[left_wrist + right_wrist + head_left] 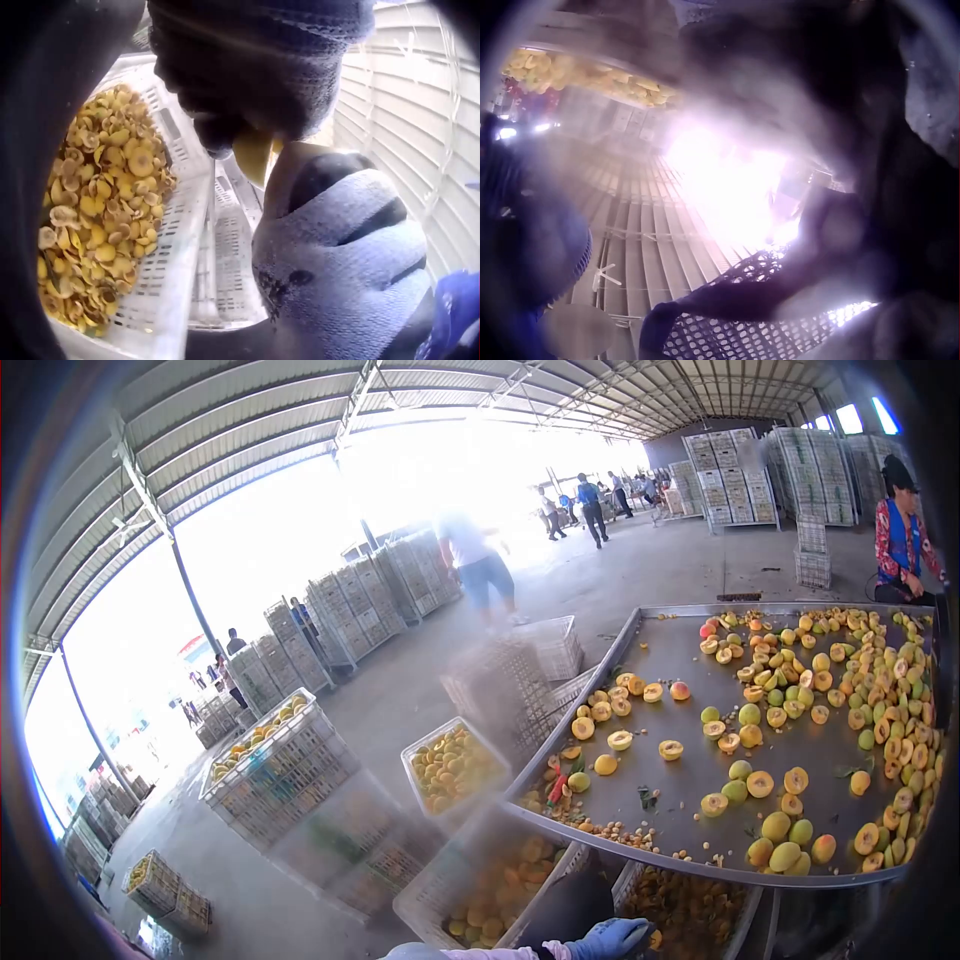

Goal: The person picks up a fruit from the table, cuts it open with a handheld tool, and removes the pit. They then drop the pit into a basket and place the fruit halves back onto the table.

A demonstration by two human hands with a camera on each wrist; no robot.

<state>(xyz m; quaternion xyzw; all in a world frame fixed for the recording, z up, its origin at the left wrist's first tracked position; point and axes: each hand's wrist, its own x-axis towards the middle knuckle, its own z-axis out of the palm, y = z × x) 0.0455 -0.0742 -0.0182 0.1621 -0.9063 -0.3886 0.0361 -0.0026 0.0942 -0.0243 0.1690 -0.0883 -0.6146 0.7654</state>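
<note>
Both hands wear grey-blue knit gloves with dark palms and meet at a piece of yellow apricot [253, 155] in the left wrist view. My left hand [251, 71], dark at the top there, pinches it between thumb and fingers. From below, my right hand [345, 262] grips at the same fruit with curled fingers, which hide part of it. At the bottom edge of the head view only one gloved hand [608, 940] shows, with fruit at its fingertips. Glare and blur hide most of the work in the right wrist view.
A metal sorting table [690, 750] bears many whole and halved apricots. Below it, a crate [161, 300] holds apricot pieces. More fruit crates [280, 760] stand to the left. A person in a blue vest [905, 540] is across the table; others walk farther off.
</note>
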